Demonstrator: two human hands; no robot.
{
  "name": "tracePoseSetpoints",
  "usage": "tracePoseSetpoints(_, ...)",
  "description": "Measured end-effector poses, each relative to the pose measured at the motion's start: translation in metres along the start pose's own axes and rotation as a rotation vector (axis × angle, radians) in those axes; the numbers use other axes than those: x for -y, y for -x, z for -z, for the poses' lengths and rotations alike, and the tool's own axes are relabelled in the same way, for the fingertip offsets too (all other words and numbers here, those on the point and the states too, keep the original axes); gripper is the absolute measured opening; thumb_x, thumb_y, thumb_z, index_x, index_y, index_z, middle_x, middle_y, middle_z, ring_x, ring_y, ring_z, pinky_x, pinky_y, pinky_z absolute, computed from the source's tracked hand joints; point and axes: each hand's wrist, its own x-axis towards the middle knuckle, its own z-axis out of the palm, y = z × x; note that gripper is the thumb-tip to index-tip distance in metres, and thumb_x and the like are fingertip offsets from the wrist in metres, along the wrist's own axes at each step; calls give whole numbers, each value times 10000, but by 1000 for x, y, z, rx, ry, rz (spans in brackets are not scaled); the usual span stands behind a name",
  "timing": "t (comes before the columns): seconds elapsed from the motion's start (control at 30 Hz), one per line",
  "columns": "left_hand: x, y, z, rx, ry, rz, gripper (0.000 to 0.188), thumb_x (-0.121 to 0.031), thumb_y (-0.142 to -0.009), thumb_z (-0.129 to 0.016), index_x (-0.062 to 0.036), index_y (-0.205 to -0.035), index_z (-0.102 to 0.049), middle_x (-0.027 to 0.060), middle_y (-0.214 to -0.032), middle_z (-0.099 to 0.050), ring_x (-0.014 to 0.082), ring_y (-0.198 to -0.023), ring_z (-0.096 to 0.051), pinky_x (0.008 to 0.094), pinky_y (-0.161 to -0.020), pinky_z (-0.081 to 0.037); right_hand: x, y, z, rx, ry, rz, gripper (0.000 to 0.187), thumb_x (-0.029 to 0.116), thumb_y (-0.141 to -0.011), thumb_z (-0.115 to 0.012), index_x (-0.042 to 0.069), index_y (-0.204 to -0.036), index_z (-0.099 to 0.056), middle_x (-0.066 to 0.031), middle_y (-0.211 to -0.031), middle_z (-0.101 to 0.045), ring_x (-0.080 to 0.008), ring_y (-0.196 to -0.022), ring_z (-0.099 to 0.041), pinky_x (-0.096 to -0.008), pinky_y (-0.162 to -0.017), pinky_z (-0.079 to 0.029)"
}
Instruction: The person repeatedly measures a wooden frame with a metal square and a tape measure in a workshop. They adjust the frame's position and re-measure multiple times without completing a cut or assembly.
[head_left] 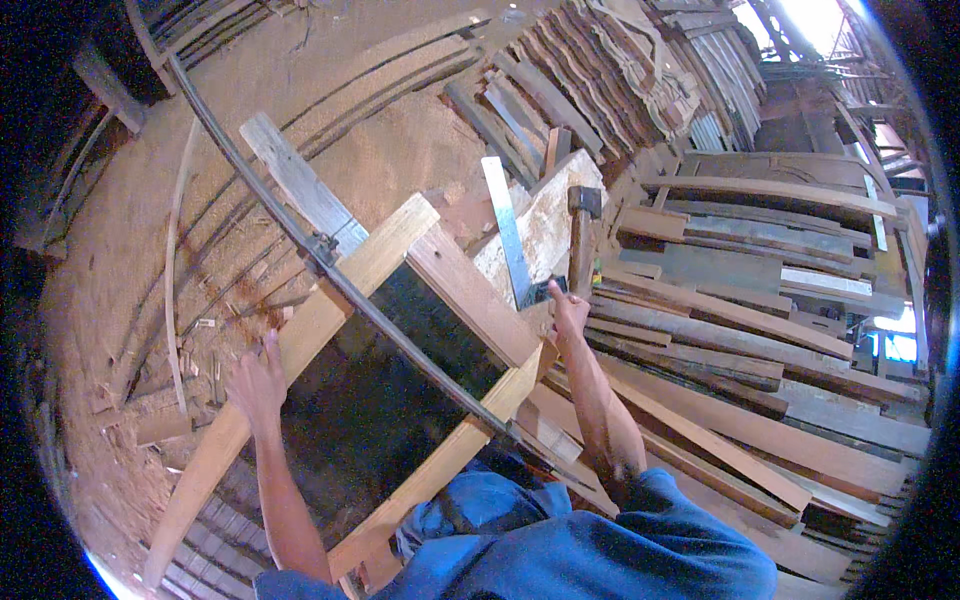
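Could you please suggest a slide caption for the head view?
Left hand rests on a clamped wooden frame; right hand reaches the steel square beside a hammer.

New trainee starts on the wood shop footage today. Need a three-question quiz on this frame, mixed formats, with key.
1. True or false: the left hand rests on the long left rail of the wooden frame.
2. The right hand reaches toward: A) the steel square, B) a saw, C) a bucket.
3. Fill in: the tool with a dark head standing right of the square is a ____.

Key: 1 true; 2 A; 3 hammer.
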Motion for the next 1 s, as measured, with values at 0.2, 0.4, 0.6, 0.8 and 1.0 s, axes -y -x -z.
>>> tracePoseSetpoints(0.2,-4,-1,-4,-29,-43,9,798,-687,-1051,-407,5,-1049,-805,331,-1036,-736,501,-1000,-710,590,-913,-526,8,-13,-1,335,-512,-432,394,515,-943,-782,176,-1093,-651,25,-947,-636,-180,-884,-618,-364,-738,-532)
tracePoseSetpoints(0.4,-2,-6,-1,105,-67,96,860,-768,-1007,-405,-5,-1056,-798,351,-1020,-727,507,-973,-720,592,-891,-547,35,31,45,644,-704,-209,367,395,-979,-770,169,-1247,-659,-4,-1108,-699,-196,-1044,-670,-376,-869,-593)
tracePoseSetpoints(0.6,17,-17,-26,178,-96,100,878,-768,-1011,-382,11,-1099,-778,322,-1078,-735,516,-1039,-706,578,-932,-548,25,85,117,466,-561,344,625,208,-1008,-753,75,-1554,-478,-64,-1221,-701,-206,-1057,-714,-424,-934,-607)
tracePoseSetpoints(0.8,54,-29,-66,-115,-140,-120,767,-674,-1020,-366,-12,-1211,-702,315,-1143,-721,488,-1122,-685,561,-992,-529,-31,147,160,129,-221,697,607,55,-941,-804,19,-1503,-579,-52,-1241,-721,-116,-1095,-656,-297,-929,-555)
tracePoseSetpoints(1.0,50,-41,-60,118,-390,-87,507,-273,-1120,-332,-237,-1617,-426,262,-1155,-718,424,-1076,-709,548,-876,-589,-71,182,152,67,-205,790,499,73,-935,-823,25,-1409,-675,-37,-1192,-752,-89,-1018,-659,-245,-906,-524)
